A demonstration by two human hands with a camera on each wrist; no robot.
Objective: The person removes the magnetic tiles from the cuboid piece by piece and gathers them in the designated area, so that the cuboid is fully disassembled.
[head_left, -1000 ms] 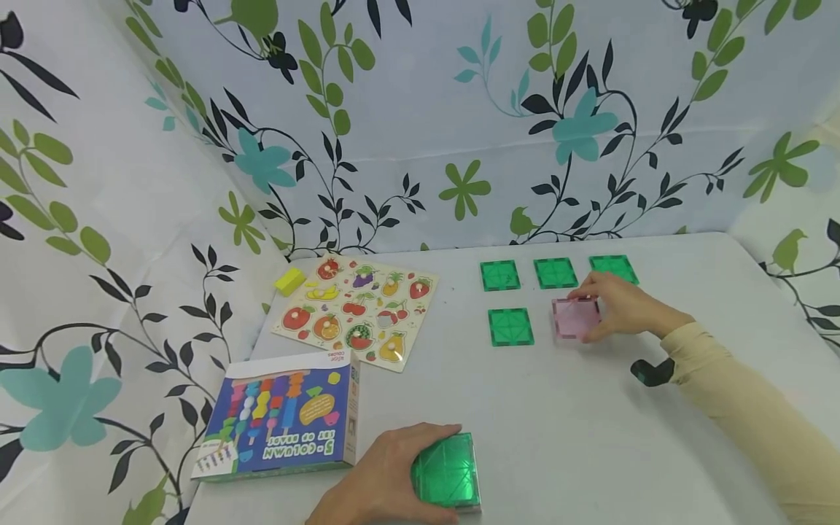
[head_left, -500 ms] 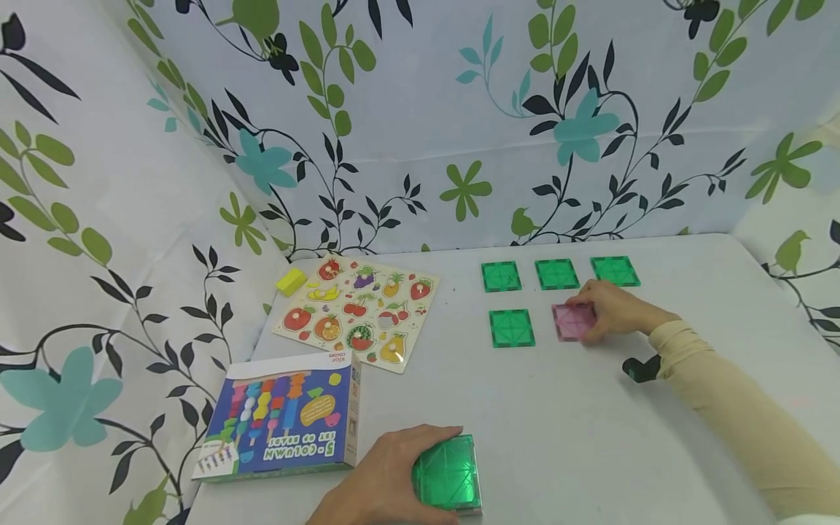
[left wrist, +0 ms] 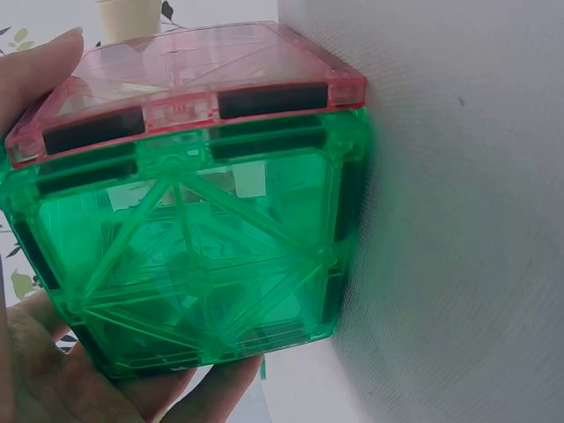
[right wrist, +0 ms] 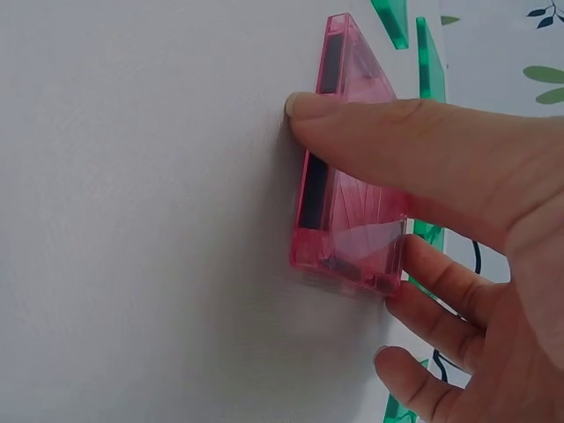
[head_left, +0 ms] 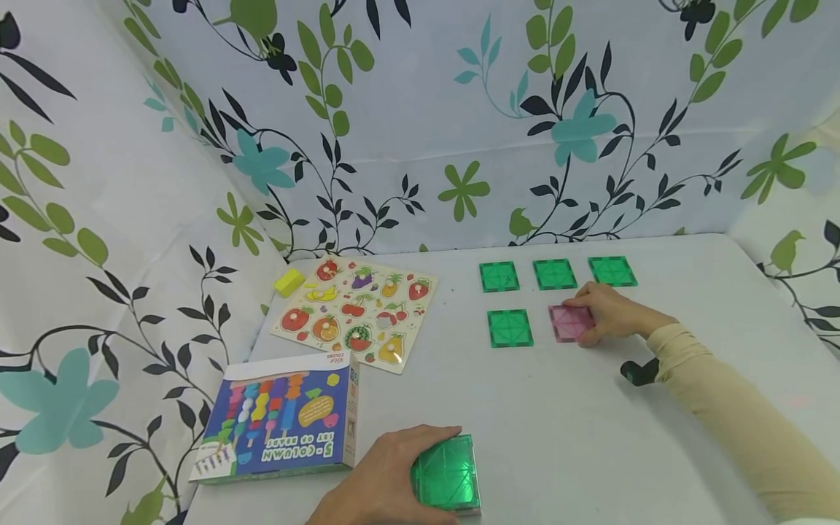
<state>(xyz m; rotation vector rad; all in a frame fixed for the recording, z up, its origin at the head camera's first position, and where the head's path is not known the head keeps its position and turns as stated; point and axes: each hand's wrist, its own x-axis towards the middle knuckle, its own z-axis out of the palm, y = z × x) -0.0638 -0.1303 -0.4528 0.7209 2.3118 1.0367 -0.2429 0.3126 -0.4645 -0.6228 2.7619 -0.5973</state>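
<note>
By the lower green tile [head_left: 510, 328], pink tile [head_left: 568, 323] now looks flat — makes two — right hand [head_left: 617, 313] pinching it, left hand [head_left: 380, 477] gripping green block [head_left: 449, 475].

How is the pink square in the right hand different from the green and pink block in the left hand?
The pink square is thin and flat; the block is chunky.
The square is all pink, but the block shows green and pink sides.
The right hand pinches the square near the green squares; the left hand grips the block near the picture box.
Both are see-through.
</note>
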